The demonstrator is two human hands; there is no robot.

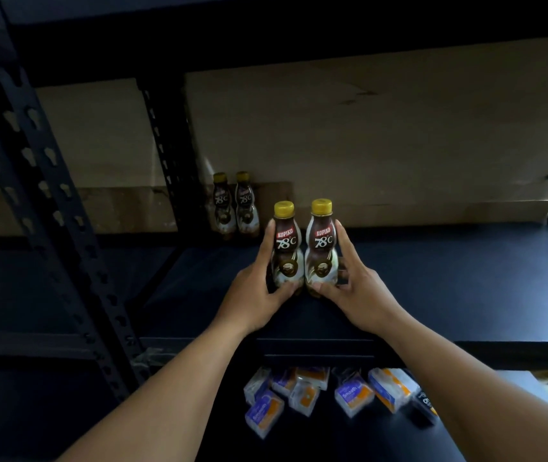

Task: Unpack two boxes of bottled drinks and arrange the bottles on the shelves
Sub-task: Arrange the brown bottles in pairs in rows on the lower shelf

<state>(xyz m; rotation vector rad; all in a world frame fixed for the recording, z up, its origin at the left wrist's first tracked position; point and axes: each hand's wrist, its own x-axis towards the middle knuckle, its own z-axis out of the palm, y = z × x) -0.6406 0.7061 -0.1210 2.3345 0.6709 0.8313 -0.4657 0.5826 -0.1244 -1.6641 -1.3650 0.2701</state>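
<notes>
My fingers (267,243) are curled round two bottles, one to each hand. The left hand (256,291) grips the left bottle (285,251) with the thumb low across its front, and the right hand (357,291) grips the right bottle (322,251) the same way. The two stand upright and touch side by side over the front middle of the dark shelf (449,278). My thumbs hide their bases, so I cannot tell whether they rest on it or hang just above. Another pair (235,208) stands at the back, near the upright post (169,151) and against the cardboard backing (366,135).

The trouble I expect is tipping. These bottles look tall, waisted and narrow at the foot, and each hand holds only an outer side. If I slide them back and a base catches, I think the tops would lean and one could go over. If I push too far or too fast towards the back pair, I could knock those down as well.

Letting go this close to the front edge is the other risk. A nudge from my wrist as I pull away might send a bottle off the lip, down among the small packets (299,393) on the lower shelf (199,428). The shelf is also dim, so I could misjudge the gap.
</notes>
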